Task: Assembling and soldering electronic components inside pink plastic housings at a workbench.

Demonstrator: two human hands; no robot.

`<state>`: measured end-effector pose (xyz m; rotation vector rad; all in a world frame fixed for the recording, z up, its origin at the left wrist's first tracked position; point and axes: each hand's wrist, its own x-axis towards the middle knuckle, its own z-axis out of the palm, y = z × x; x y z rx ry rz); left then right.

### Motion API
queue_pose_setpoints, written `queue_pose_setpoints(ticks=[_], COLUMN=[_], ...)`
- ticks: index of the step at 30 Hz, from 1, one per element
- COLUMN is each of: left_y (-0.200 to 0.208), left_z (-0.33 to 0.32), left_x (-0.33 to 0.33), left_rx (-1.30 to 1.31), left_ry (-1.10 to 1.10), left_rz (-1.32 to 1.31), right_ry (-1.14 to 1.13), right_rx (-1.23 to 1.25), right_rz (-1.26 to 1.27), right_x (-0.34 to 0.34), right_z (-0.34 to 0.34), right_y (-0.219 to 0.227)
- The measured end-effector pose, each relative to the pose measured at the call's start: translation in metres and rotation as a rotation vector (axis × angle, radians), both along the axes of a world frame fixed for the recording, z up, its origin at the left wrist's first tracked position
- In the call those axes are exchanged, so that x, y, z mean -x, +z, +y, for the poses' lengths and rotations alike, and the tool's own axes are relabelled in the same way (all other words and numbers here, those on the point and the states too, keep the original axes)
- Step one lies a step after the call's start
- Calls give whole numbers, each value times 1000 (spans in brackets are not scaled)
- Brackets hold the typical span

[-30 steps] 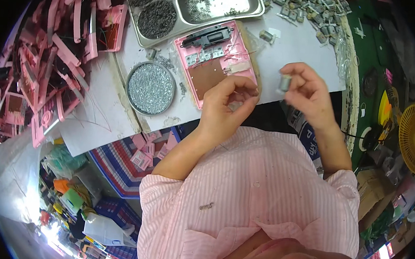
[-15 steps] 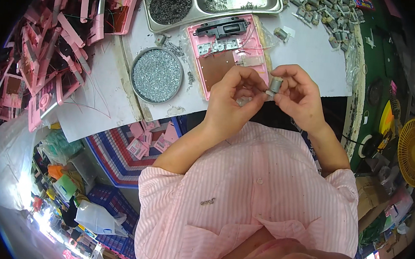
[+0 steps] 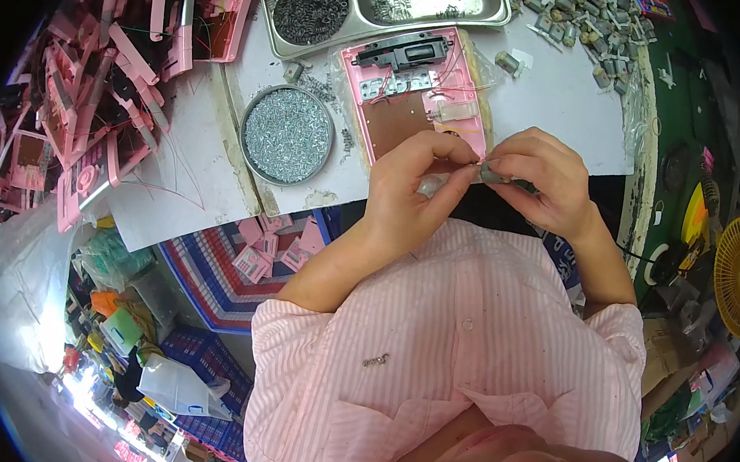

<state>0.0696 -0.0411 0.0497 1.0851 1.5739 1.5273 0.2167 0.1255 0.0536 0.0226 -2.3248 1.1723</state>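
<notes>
My right hand [image 3: 547,176] pinches a small grey motor [image 3: 492,176], now mostly covered by the fingers. Against it press the thumb and forefinger of my left hand [image 3: 409,182]; whatever tiny part they grip is too small to name. A whitish translucent piece [image 3: 430,185] is tucked in the curl of the left hand. Just beyond both hands lies an open pink plastic casing [image 3: 362,132]. It carries a brown board [image 3: 399,123], a black oblong module [image 3: 404,53], a metal plate [image 3: 397,84] and thin red wires.
Left of the casing stands a round tin of small metal screws [image 3: 287,135]. A steel tray [image 3: 479,22] with dark springs is at the back. Many small motors [image 3: 573,22] lie back right, one loose motor [image 3: 508,63] nearer. Pink casings [image 3: 78,108] pile up at left.
The motor has tipped from upright to lying over, and the right fingers have closed around it. Both hands have come down slightly, fingertips meeting at the motor's end. The whole view has shifted a little.
</notes>
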Motion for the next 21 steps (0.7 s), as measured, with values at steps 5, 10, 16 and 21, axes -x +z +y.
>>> queue_pose_setpoints(ticks=[5, 10, 16, 21], left_y=[0, -3, -5, 3], left_z=[-3, -4, -3, -3], left_x=[0, 1, -5, 2], left_rx=[27, -113, -162, -122], left_ry=[-28, -2, 75, 43], left_rz=[142, 185, 129, 184], right_ry=[-6, -4, -50, -66], right_rx=[4, 9, -36, -65], right_rz=[29, 14, 32, 84], right_x=[0, 0, 4, 6], right_z=[-2, -2, -4, -6], right_y=[-3, -3, 5, 3])
